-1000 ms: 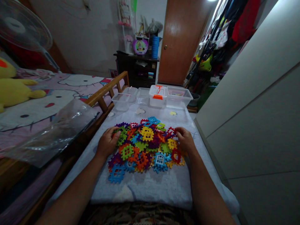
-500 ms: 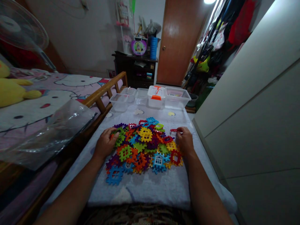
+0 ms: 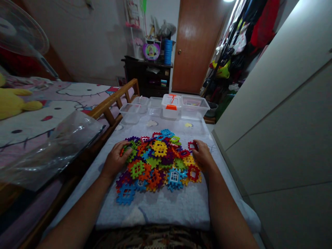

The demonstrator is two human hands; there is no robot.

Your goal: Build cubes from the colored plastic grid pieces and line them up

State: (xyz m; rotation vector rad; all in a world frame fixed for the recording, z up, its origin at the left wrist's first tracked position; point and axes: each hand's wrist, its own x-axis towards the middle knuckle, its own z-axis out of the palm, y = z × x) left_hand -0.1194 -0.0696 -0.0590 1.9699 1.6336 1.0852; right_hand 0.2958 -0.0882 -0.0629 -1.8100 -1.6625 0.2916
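A heap of colourful interlocking building pieces (image 3: 153,162) with toothed edges covers the middle of the cloth. On top lies a yellow window-shaped piece (image 3: 160,148). At the heap's left edge rests my left hand (image 3: 116,158), its thumb and fingers apart, beside green pieces (image 3: 132,154) and a bit of orange; its fingertips are partly hidden. To the right, my right hand (image 3: 204,155) pinches a red square frame piece (image 3: 191,145) by its right side. Near that wrist lies another red piece (image 3: 193,173), and a blue piece with a white window (image 3: 174,176) is at the front.
Clear plastic boxes (image 3: 193,108) stand along the far end, one lidded box (image 3: 171,106) having orange clips. A wooden bed rail (image 3: 111,105) and a clear plastic bag (image 3: 59,148) are on the left. A pale cabinet (image 3: 280,138) borders the right side.
The red piece in my right hand has turned from edge-on to showing its square opening. My left hand stays at the heap's left edge. The whole view has shifted slightly.
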